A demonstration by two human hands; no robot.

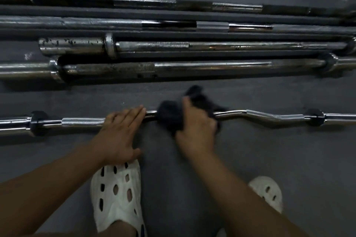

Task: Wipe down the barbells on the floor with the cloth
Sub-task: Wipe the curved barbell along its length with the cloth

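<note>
A chrome curl bar (269, 117) with a wavy shaft lies across the dark floor nearest me. My right hand (194, 131) grips a dark cloth (169, 115) that is wrapped over the middle of this bar; the hand and cloth are blurred. My left hand (120, 132) rests flat on the bar just left of the cloth, fingers straight and pointing right. Beyond it lie several straight barbells side by side, the closest a worn chrome bar (212, 64) with a rusty grip section.
The other bars are a pitted chrome bar (231, 45), a longer chrome bar (96, 23) and a mostly black bar (144, 2) at the back. My feet in white perforated clogs, left (117, 198) and right (267, 192), stand on the grey rubber floor (289, 159).
</note>
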